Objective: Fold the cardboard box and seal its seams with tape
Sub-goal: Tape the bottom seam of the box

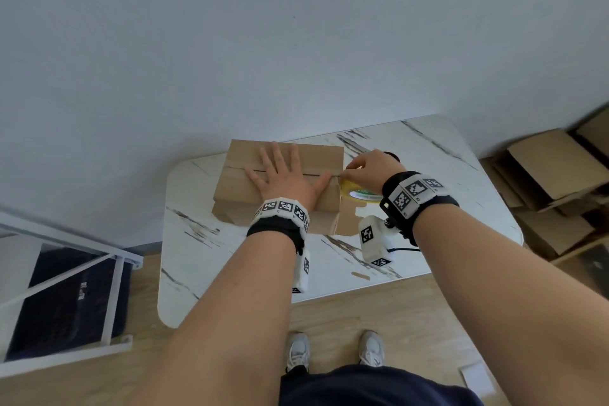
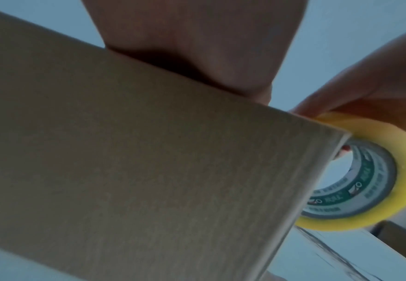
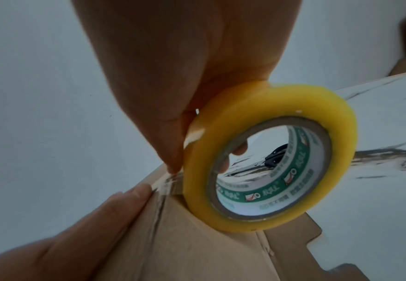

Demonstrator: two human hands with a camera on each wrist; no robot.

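Note:
A brown cardboard box (image 1: 237, 188) stands on the marble table (image 1: 184, 260) with its top flaps folded shut along a middle seam. My left hand (image 1: 283, 175) lies flat on the top with fingers spread, pressing the flaps down. My right hand (image 1: 369, 168) grips a yellow tape roll (image 1: 357, 192) at the box's right end of the seam. In the right wrist view the tape roll (image 3: 269, 157) stands on edge against the box (image 3: 197, 247), and a short strip of tape lies on the seam by my left thumb (image 3: 130, 197). The left wrist view shows the box side (image 2: 149, 171) and the tape roll (image 2: 370, 171).
Scissors (image 3: 274, 155) lie on the table beyond the roll. Flattened cardboard boxes (image 1: 553, 175) are stacked on the floor at the right. A white frame with a dark bag (image 1: 72, 290) stands at the left. The wall runs just behind the table.

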